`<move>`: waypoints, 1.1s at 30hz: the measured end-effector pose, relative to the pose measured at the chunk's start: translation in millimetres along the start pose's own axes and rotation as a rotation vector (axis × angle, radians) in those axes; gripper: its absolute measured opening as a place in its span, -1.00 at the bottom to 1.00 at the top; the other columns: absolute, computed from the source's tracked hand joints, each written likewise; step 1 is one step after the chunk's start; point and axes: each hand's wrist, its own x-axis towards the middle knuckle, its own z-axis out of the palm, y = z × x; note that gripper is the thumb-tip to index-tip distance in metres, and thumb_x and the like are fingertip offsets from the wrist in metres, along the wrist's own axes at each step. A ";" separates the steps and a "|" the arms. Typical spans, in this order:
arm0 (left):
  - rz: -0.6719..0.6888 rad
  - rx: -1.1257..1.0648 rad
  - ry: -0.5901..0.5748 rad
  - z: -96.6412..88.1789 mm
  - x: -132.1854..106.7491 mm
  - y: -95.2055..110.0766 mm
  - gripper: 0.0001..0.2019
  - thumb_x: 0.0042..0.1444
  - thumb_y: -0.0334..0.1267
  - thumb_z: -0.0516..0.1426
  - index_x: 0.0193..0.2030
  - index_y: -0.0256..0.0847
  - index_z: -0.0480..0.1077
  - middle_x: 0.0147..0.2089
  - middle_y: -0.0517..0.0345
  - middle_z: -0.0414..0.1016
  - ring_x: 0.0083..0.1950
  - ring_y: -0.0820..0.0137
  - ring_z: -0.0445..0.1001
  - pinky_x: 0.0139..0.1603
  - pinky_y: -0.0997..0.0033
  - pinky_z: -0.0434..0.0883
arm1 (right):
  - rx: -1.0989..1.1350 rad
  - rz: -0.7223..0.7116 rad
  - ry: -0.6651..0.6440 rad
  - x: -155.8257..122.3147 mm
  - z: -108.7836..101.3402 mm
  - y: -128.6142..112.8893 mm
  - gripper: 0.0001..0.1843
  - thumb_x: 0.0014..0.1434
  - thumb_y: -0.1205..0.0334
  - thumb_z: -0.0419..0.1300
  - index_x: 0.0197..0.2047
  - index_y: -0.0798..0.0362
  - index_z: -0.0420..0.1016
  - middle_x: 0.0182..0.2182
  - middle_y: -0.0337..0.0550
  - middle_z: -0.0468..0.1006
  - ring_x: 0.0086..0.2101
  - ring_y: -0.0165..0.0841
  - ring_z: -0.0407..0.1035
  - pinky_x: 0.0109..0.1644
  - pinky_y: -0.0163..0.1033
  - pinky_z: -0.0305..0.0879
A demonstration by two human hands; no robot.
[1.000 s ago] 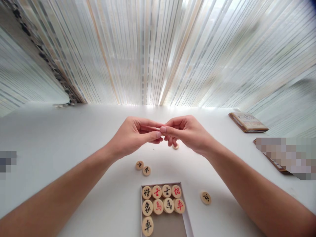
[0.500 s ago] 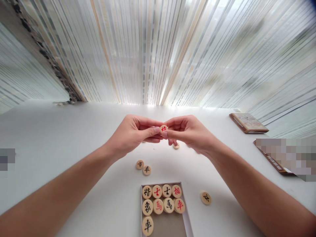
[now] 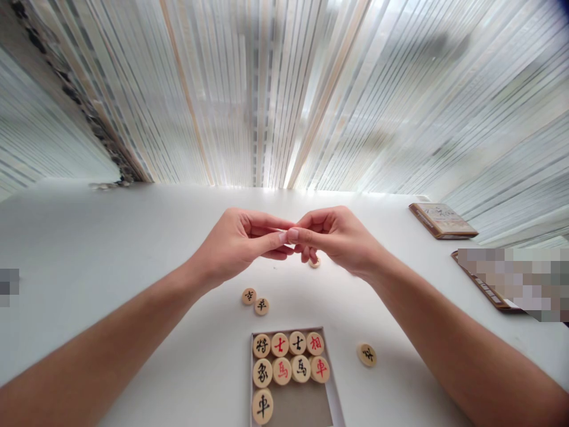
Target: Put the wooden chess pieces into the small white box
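Above the table, my left hand (image 3: 244,237) and my right hand (image 3: 329,234) meet fingertip to fingertip. Both pinch one round wooden Chinese chess piece (image 3: 290,242), now almost wholly hidden by the thumbs. Under my right hand's curled fingers lies another piece (image 3: 315,262), partly covered. Nearer me is an open shallow box (image 3: 306,409) with rows of thick pieces bearing red or black characters. A black-character car piece (image 3: 262,406) stands alone in its third row.
Two loose black-character pieces (image 3: 255,301) lie side by side beyond the box, and one more piece (image 3: 367,354) rests to its right. Two flat boxes, one brown-edged (image 3: 444,220), sit at the far right. A striped curtain (image 3: 267,89) hangs behind the table (image 3: 133,237).
The held piece's red character was showing between the thumbs and is now covered. My right thumb has moved slightly left. The view has shifted a little.
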 end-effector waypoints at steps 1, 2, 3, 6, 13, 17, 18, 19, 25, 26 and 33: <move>-0.002 0.007 0.014 0.6 -0.3 0.7 -0.70 0.17 -0.14 0.45 0.02 -0.12 0.73 -0.14 0.02 0.79 -0.09 0.23 0.78 0.00 0.35 0.73 | 0.004 -0.011 -0.004 0.4 0.2 -0.4 -0.59 0.04 -0.06 0.59 -0.36 0.14 0.68 -0.53 -0.15 0.63 -0.53 -0.38 0.50 -0.50 -0.33 0.36; -0.004 0.014 0.028 1.1 -0.5 1.2 -0.69 0.16 -0.13 0.46 0.03 -0.13 0.73 -0.15 0.01 0.79 -0.09 0.23 0.78 -0.01 0.35 0.73 | 0.011 -0.024 -0.006 0.6 0.6 -0.9 -0.59 0.05 -0.06 0.59 -0.35 0.14 0.69 -0.52 -0.15 0.63 -0.52 -0.39 0.50 -0.49 -0.33 0.36; -0.004 0.022 0.041 1.5 -0.8 1.7 -0.67 0.16 -0.12 0.46 0.04 -0.14 0.72 -0.17 0.01 0.79 -0.10 0.23 0.78 -0.02 0.35 0.73 | 0.019 -0.036 -0.006 0.7 0.9 -1.5 -0.60 0.05 -0.05 0.58 -0.34 0.14 0.70 -0.50 -0.15 0.64 -0.51 -0.40 0.50 -0.49 -0.34 0.37; 0.000 0.031 0.068 1.6 -1.5 1.5 -0.63 0.12 -0.15 0.48 0.07 -0.16 0.71 -0.21 0.02 0.79 -0.12 0.24 0.77 -0.04 0.37 0.72 | 0.035 -0.051 0.000 0.4 1.5 -2.6 -0.61 0.07 -0.04 0.57 -0.28 0.14 0.74 -0.47 -0.15 0.66 -0.50 -0.42 0.48 -0.46 -0.34 0.36; 0.036 0.025 0.094 0.6 -0.2 -2.1 -0.63 0.07 -0.16 0.50 0.03 -0.17 0.72 -0.23 0.02 0.79 -0.17 0.19 0.78 0.00 0.22 0.74 | 0.066 -0.049 -0.027 -0.1 -0.1 -1.0 -0.60 0.00 0.05 0.62 -0.17 0.13 0.76 -0.45 -0.16 0.66 -0.47 -0.42 0.46 -0.39 -0.31 0.39; 0.029 0.027 0.097 2.1 0.5 -3.7 -0.66 0.10 -0.16 0.48 0.02 -0.18 0.73 -0.18 0.00 0.79 -0.14 0.17 0.78 0.03 0.18 0.74 | 0.020 0.003 0.026 -1.1 1.9 0.1 -0.52 -0.11 0.02 0.67 -0.22 0.12 0.72 -0.43 -0.11 0.67 -0.46 -0.36 0.47 -0.45 -0.29 0.36; 0.028 0.024 0.093 2.4 0.5 -4.2 -0.67 0.12 -0.16 0.47 0.02 -0.18 0.72 -0.18 0.00 0.79 -0.14 0.18 0.78 0.02 0.19 0.74 | 0.000 0.013 0.041 -1.5 2.8 0.3 -0.52 -0.11 0.00 0.67 -0.23 0.12 0.71 -0.44 -0.11 0.66 -0.46 -0.36 0.47 -0.48 -0.30 0.33; 0.026 0.021 0.089 2.6 0.5 -4.6 -0.69 0.15 -0.16 0.45 0.01 -0.19 0.72 -0.18 0.00 0.79 -0.14 0.19 0.78 0.02 0.20 0.74 | -0.020 0.021 0.054 -1.8 3.6 0.4 -0.52 -0.11 -0.01 0.67 -0.24 0.12 0.70 -0.45 -0.11 0.66 -0.47 -0.35 0.47 -0.51 -0.31 0.31; 0.030 0.008 0.070 2.6 -0.7 -3.5 -0.76 0.23 -0.19 0.40 -0.02 -0.23 0.71 -0.21 -0.01 0.78 -0.18 0.22 0.77 -0.05 0.25 0.75 | -0.020 0.005 0.049 -2.9 4.5 -0.2 -0.56 -0.11 0.01 0.67 -0.31 0.13 0.69 -0.49 -0.12 0.65 -0.50 -0.36 0.49 -0.53 -0.33 0.32; 0.039 0.017 0.069 2.7 -1.0 -2.9 -0.77 0.22 -0.18 0.40 -0.03 -0.23 0.71 -0.22 0.00 0.78 -0.18 0.22 0.77 -0.06 0.26 0.74 | -0.015 0.001 0.038 -3.0 3.7 -0.2 -0.56 -0.09 0.00 0.67 -0.30 0.13 0.69 -0.48 -0.10 0.67 -0.49 -0.34 0.51 -0.51 -0.31 0.35; 0.095 0.123 0.115 4.2 -2.4 -3.0 -0.72 0.08 -0.21 0.49 -0.07 -0.21 0.71 -0.23 0.03 0.79 -0.20 0.19 0.78 -0.05 0.24 0.73 | -0.031 -0.011 -0.061 -3.8 -4.5 0.0 -0.55 0.05 -0.03 0.60 -0.10 0.10 0.78 -0.29 0.02 0.78 -0.32 -0.22 0.66 -0.26 -0.18 0.58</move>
